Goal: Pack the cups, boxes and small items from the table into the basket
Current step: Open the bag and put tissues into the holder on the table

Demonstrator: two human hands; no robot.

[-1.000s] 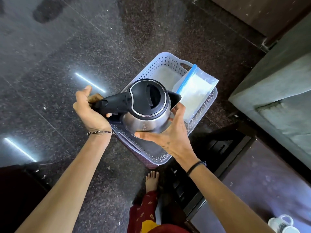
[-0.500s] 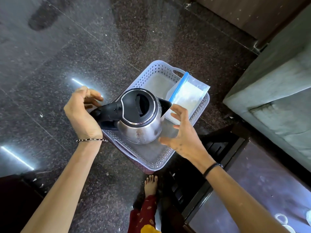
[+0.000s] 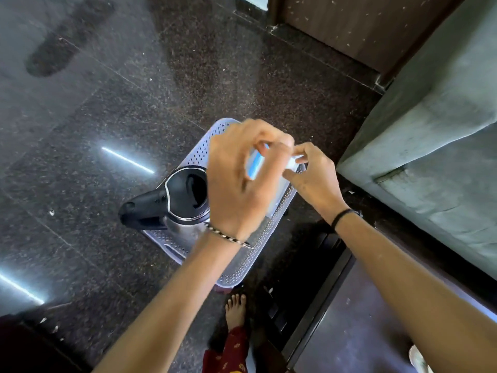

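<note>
A pale perforated plastic basket (image 3: 251, 261) stands on the dark floor. A steel kettle (image 3: 178, 203) with a black lid and handle sits inside it at the left, its handle jutting over the rim. At the basket's far right a clear zip bag (image 3: 255, 168) with a blue seal and white contents is held up. My left hand (image 3: 239, 181) grips its top edge near the blue seal. My right hand (image 3: 309, 176) pinches the bag's right corner. Much of the bag is hidden behind my left hand.
A dark glossy table (image 3: 357, 327) runs along the lower right, with the edge of a white cup (image 3: 418, 358) at the frame's border. A grey-green sofa (image 3: 441, 146) stands at the right. My bare foot (image 3: 236, 310) is just below the basket.
Both hands have let go of the kettle, which now rests in the basket. They moved right and up to the zip bag and took hold of it.
</note>
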